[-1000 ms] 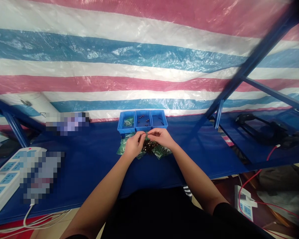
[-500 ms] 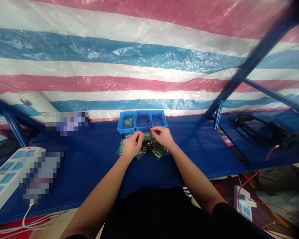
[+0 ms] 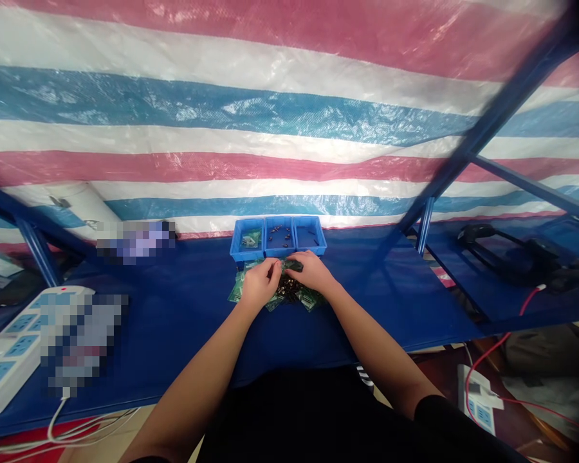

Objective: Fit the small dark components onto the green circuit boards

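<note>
My left hand (image 3: 258, 283) and my right hand (image 3: 309, 271) rest close together over a pile of small dark parts (image 3: 287, 289) lying among green plastic bags (image 3: 307, 298) on the blue table (image 3: 174, 321). Fingers of both hands are pinched toward each other above the pile. What they pinch is too small to make out. Just beyond the hands stand three joined blue bins (image 3: 278, 236), holding a bag and a few small dark parts.
A white power strip (image 3: 9, 350) with a cable lies at the left table edge. Blue frame posts (image 3: 422, 226) rise at the right and left. A black device (image 3: 506, 247) sits on the right bench. A striped tarp (image 3: 270, 116) hangs behind.
My hands have come closer together and dropped lower onto the pile. The camera view has shifted slightly downward.
</note>
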### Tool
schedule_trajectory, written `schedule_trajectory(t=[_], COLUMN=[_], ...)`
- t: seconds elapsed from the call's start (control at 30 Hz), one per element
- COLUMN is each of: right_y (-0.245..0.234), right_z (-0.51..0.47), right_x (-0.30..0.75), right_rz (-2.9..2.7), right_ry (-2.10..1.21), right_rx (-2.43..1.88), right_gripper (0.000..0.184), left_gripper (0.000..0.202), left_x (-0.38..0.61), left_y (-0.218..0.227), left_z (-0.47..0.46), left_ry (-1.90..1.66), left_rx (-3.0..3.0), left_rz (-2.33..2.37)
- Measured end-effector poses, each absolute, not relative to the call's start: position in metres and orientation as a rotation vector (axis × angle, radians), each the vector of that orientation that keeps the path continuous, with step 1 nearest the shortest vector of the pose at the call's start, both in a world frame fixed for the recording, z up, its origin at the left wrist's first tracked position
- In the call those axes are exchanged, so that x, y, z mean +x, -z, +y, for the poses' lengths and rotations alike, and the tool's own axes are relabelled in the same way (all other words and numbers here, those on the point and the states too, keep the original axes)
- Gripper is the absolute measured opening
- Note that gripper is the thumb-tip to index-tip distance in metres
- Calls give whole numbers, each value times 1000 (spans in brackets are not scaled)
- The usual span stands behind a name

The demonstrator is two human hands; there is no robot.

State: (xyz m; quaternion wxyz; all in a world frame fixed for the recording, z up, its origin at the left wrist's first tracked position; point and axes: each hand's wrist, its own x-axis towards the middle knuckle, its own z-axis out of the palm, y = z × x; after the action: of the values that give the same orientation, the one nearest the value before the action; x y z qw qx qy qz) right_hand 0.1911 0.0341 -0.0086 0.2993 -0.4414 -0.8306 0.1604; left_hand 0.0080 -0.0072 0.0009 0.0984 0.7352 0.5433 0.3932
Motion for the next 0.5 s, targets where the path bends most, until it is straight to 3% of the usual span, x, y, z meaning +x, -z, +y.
schedule_trajectory(t=[0.13,0.5], right_y=[11,11], right_z=[33,33], right_x=[189,190], right_rz=[-2206,-2029], right_ry=[-371,-368], right_rx=[-1197,-1197], right_gripper=[39,28], left_gripper=[25,26], left_x=[9,8], left_y=[-1,1], left_z=[-8,-5], left_ry=[-1161,-1162], left_rx=[2162,2159], left_rz=[1601,1572])
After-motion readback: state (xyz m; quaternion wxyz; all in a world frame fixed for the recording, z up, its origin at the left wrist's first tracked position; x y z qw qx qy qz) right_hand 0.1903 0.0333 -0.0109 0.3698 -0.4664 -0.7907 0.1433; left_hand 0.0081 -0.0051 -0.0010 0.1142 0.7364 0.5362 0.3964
